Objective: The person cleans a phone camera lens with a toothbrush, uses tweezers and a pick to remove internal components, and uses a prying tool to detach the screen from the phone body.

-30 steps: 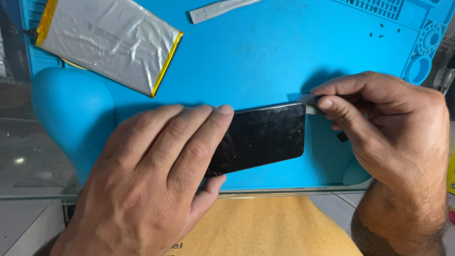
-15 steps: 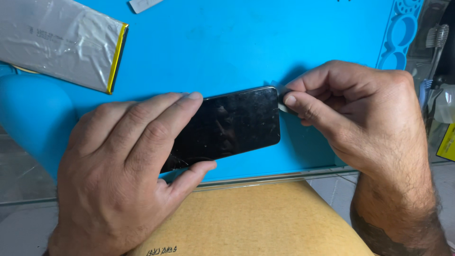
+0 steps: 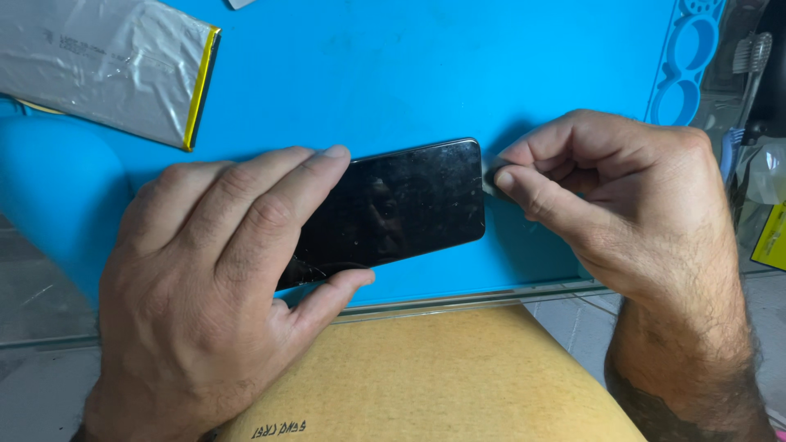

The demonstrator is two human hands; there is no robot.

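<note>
A black smartphone (image 3: 401, 209) with a cracked screen lies flat on a bright blue work mat (image 3: 393, 82). My left hand (image 3: 213, 286) presses down on the phone's left half, fingers on the glass and thumb against its near edge. My right hand (image 3: 614, 196) is at the phone's right end, thumb and forefinger pinched on a small thin pale pick (image 3: 494, 178) that touches the phone's right edge. Most of the pick is hidden by the fingers.
A flat silver battery pack with a yellow edge (image 3: 106, 65) lies at the mat's far left. The mat's raised moulded rim (image 3: 684, 57) runs along the right, with brushes (image 3: 749, 57) beyond it. A tan surface (image 3: 442, 376) lies below the table's near edge.
The view has shifted, so the phone and both hands sit slightly differently in frame. My right hand's pinch stays at the phone's right end and has slid down from its top corner along the edge.
</note>
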